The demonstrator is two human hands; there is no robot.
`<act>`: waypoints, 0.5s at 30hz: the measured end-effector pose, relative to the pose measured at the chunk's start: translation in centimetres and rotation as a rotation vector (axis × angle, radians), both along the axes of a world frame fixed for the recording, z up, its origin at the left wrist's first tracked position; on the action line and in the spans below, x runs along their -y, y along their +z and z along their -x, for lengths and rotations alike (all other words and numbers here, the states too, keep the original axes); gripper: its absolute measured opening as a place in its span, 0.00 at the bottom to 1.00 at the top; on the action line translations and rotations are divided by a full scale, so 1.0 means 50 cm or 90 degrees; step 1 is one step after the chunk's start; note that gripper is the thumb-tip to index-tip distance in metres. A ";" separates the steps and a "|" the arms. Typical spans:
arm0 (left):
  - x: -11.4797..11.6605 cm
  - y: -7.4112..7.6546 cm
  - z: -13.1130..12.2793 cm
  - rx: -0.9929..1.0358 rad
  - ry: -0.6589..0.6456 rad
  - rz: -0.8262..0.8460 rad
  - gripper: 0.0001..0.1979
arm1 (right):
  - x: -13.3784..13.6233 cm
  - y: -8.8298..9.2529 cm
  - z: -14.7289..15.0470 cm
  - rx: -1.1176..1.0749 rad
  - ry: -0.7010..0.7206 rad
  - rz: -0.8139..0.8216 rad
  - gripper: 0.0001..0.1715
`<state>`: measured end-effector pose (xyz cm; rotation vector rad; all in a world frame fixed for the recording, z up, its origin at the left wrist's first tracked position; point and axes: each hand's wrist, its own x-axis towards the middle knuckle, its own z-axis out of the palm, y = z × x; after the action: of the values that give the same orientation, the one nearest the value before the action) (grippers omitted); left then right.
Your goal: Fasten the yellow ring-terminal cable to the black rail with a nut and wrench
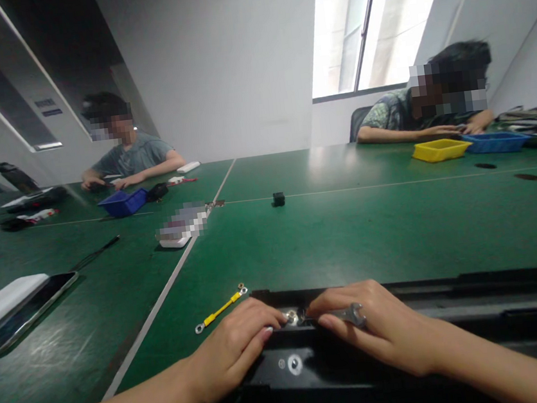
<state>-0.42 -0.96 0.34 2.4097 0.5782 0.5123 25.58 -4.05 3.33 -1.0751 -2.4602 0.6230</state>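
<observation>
A long black metal rail (346, 374) lies across the table's near edge, reaching out of view at right. In its channel near the left end sits a shiny bolt or nut (291, 317). My right hand (377, 325) is closed round an open-end wrench (356, 314); one jaw sticks out by the knuckles, and its other end points toward the bolt. Over the rail's left end, my left hand (239, 344) grips the edge, fingertips beside the bolt and thumb at the near wall. A yellow cable with ring terminals (222, 308) lies just beyond my left hand.
Two people sit across the green table (349, 231). A blue tray (126, 203) is at far left; a yellow tray (440, 150) and another blue tray (497, 141) are at far right. A small black block (278, 199), a white device (181, 227) and a phone (29, 313) lie about.
</observation>
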 end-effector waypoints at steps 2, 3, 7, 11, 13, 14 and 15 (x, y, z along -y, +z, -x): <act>0.000 0.001 -0.001 0.003 0.005 -0.008 0.14 | 0.000 -0.001 0.000 0.003 0.000 -0.001 0.19; 0.000 0.001 -0.001 0.003 0.007 -0.010 0.14 | 0.000 -0.002 0.000 0.005 -0.002 -0.001 0.19; 0.000 0.002 -0.001 0.006 0.001 -0.010 0.14 | 0.001 -0.002 -0.001 0.007 -0.003 -0.004 0.18; 0.001 0.001 0.000 0.002 -0.003 -0.009 0.14 | 0.001 0.002 0.000 0.009 -0.005 -0.005 0.18; 0.001 0.000 0.001 0.001 -0.003 -0.008 0.14 | 0.000 0.003 0.001 0.009 -0.007 -0.002 0.18; 0.001 0.000 0.001 0.000 -0.004 -0.007 0.13 | 0.000 0.003 0.001 0.010 -0.008 0.000 0.18; 0.001 -0.001 0.001 0.001 -0.005 -0.006 0.13 | -0.001 0.002 0.001 0.011 -0.009 0.001 0.18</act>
<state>-0.46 -1.01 0.30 2.4189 0.5664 0.5132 25.51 -4.02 3.45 -1.1025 -2.4639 0.6143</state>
